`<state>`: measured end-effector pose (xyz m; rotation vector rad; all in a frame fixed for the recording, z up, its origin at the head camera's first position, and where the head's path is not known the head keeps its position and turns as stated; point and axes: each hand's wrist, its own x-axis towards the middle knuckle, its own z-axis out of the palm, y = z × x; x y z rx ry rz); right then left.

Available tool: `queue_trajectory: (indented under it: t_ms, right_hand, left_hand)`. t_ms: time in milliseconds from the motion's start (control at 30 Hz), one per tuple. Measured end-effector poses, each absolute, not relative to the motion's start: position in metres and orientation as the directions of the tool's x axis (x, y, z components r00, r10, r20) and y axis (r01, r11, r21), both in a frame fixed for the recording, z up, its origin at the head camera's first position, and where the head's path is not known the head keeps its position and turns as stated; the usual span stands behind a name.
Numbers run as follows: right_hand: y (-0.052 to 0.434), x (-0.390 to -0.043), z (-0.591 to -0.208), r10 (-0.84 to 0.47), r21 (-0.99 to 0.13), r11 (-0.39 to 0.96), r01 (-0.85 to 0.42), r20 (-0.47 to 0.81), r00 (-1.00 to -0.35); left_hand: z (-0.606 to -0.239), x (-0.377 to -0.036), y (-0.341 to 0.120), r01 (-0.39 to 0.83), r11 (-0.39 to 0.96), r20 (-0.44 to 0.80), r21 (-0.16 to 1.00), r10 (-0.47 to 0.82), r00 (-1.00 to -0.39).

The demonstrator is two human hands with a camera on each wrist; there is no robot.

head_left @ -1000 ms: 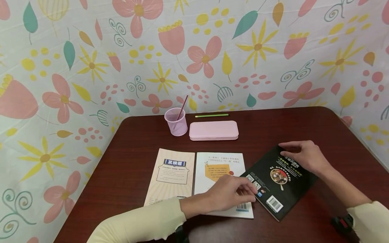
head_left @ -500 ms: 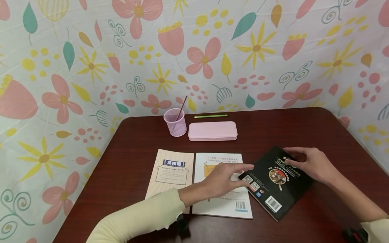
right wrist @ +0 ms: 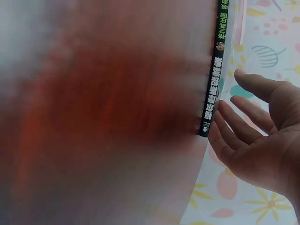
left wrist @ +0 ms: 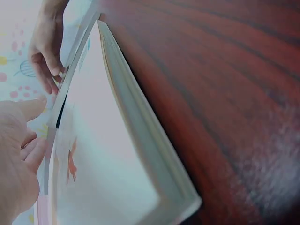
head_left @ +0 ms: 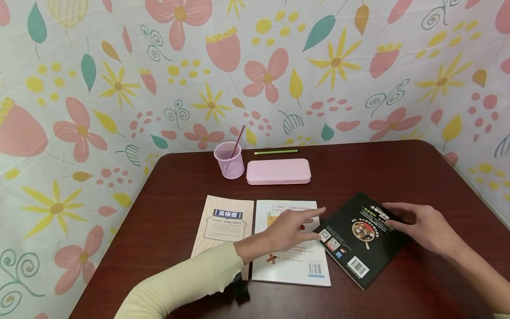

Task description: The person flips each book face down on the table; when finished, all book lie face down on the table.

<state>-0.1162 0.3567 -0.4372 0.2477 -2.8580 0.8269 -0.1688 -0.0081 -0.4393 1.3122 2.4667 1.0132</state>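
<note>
Three books lie face down in a row on the table. The black book (head_left: 370, 248) is turned at an angle on the right, its near-left corner meeting the edge of the white book (head_left: 295, 270). A cream book (head_left: 223, 226) lies on the left, partly under the left sleeve. Above the white book is my left hand (head_left: 288, 228), thumb and fingers extended and apart, holding nothing. My right hand (head_left: 426, 226) is at the black book's far-right end, fingers loosely bent. In the right wrist view its fingertips are by the book's spine (right wrist: 215, 75); contact is hard to tell.
Behind the books a pink pencil case (head_left: 278, 171) lies on the dark wooden table (head_left: 171, 212). Left of it stands a pink mesh cup (head_left: 230, 161) with a dark red pencil (head_left: 238, 141). A green pencil (head_left: 276, 152) lies near the back edge, before a floral curtain (head_left: 263, 66).
My left hand has moved up and left from the black book's near corner, its fingers opening out. My right hand has drawn back rightward and down along the black book, which has shifted slightly.
</note>
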Motion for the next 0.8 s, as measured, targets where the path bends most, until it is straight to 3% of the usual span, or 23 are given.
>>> queue_trajectory:
  t_ms: [500, 800]
  right_hand:
    - [0.373, -0.096, -0.44, -0.083, -0.52, 0.843, -0.141, 0.133, -0.988]
    - [0.383, -0.092, -0.439, -0.138, -0.515, 0.843, -0.158, 0.077, -0.987]
  left_hand:
    - [-0.447, -0.174, -0.006, 0.667, 0.393, 0.112, 0.633, 0.806, -0.581]
    - [-0.449, -0.177, -0.004, 0.689, 0.379, 0.12, 0.618, 0.821, -0.559]
